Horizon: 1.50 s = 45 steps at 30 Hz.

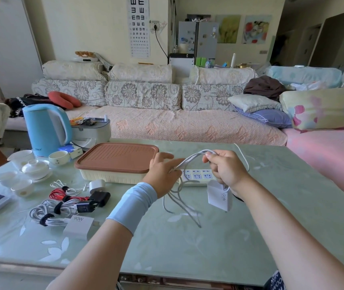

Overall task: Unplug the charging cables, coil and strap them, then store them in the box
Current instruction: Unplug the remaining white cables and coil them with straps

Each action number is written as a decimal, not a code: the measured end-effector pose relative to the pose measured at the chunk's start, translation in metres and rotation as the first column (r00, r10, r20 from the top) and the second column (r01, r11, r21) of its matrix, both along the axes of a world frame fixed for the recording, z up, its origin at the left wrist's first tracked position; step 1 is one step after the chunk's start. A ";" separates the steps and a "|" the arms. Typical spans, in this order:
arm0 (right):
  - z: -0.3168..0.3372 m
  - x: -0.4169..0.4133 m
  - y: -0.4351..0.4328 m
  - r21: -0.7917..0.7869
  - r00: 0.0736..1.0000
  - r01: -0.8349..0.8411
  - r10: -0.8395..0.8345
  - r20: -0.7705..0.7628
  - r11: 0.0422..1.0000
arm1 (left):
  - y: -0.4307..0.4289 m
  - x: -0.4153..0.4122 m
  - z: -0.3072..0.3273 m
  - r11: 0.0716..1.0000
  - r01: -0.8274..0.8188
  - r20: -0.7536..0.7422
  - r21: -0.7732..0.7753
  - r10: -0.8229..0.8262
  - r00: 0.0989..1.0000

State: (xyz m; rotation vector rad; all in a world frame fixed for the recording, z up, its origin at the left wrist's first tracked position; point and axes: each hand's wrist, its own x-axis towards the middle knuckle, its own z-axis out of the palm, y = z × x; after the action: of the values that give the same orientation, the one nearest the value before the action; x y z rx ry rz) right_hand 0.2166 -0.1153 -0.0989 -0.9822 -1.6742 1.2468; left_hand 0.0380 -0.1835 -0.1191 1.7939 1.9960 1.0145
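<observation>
Cable [190,159] loops hang limp above the desk [208,248], pale grey, soft and light, likely to spring apart. The white brick [219,195] dangling under your right hand [227,168] looks the heavy end, so steady it. Your right fingers pinch the gathered bends; your left hand [162,174] curls round the strands, forefinger out. Grip at the bends. Beyond lie the strip [198,175] and the lidded box [116,160].

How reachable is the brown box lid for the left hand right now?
Probably yes: the left hand is just beside the brown lid, with nothing between them. But it seems to hold the grey cable with the right hand, so it must let go first.
</observation>
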 end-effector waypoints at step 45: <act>-0.003 -0.016 -0.003 0.032 0.964 -0.099 0.088 0.252 0.995 | 0.001 -0.014 -0.040 0.872 0.469 0.451 0.139 -0.477 0.754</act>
State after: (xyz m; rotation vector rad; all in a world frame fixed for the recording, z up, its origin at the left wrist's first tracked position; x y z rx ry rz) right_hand 0.2004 -0.1187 -0.1024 -1.0802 -1.9546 1.1796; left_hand 0.0242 -0.1828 -0.1591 1.7135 1.1580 1.1516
